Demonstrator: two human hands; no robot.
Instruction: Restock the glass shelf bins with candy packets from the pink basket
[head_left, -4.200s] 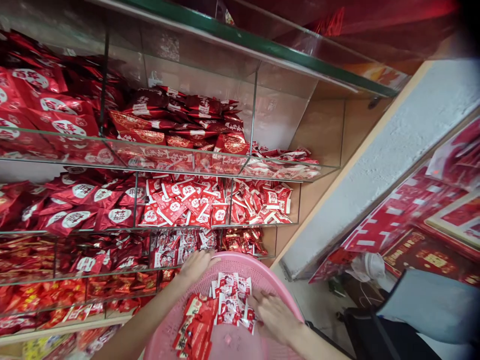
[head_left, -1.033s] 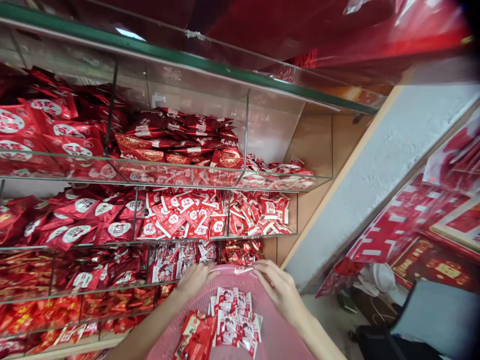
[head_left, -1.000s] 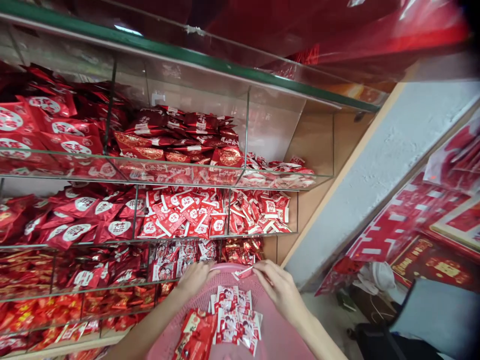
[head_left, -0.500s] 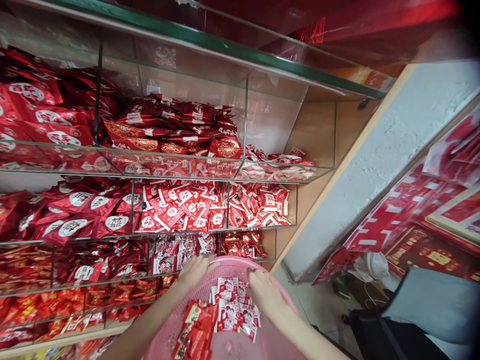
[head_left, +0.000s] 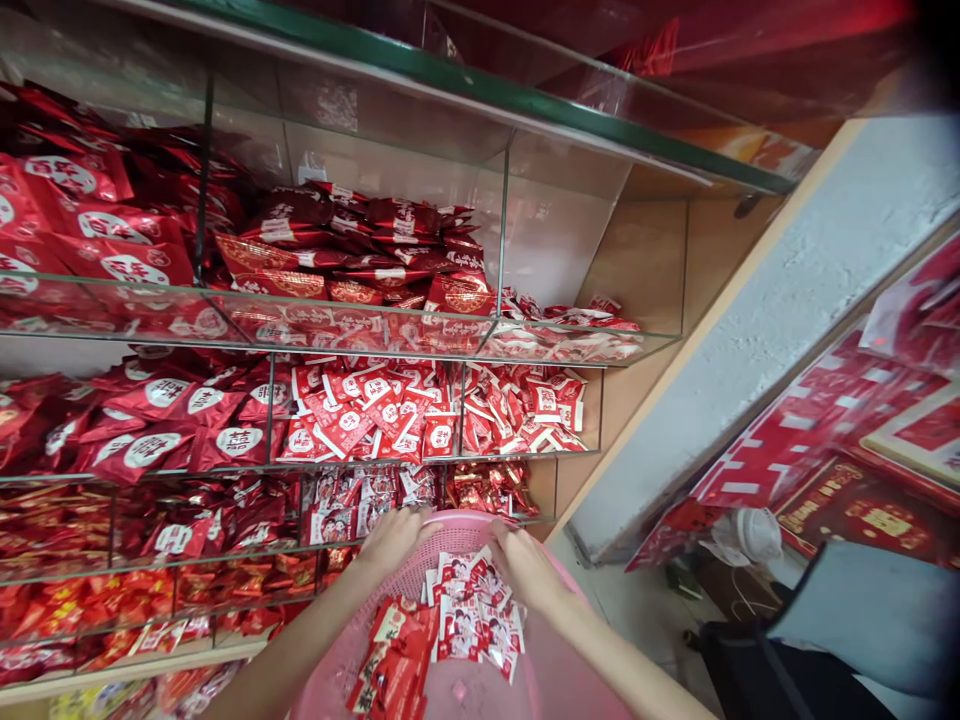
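A pink plastic basket (head_left: pixel 551 670) sits low in the middle of the view, in front of the glass shelves. My left hand (head_left: pixel 391 540) grips its far rim, fingers curled over the edge. Inside it, my right hand (head_left: pixel 523 565) rests fingers-down on a heap of small white-and-red packets (head_left: pixel 472 620); whether it grips one is hidden. Larger red packets (head_left: pixel 390 655) lie at the basket's left side.
Glass shelf bins (head_left: pixel 360 330) hold several kinds of red packets: big pouches (head_left: pixel 135 270) at left, small sachets (head_left: pixel 375 415) in the middle, gold-red candies (head_left: pixel 487 485) just beyond the basket. A white wall (head_left: pixel 750 330) and red decorations (head_left: pixel 847 450) stand at right.
My right hand has come down from the basket's far rim, where it pinched a small packet, into the heap of packets. The left hand has stayed on the rim.
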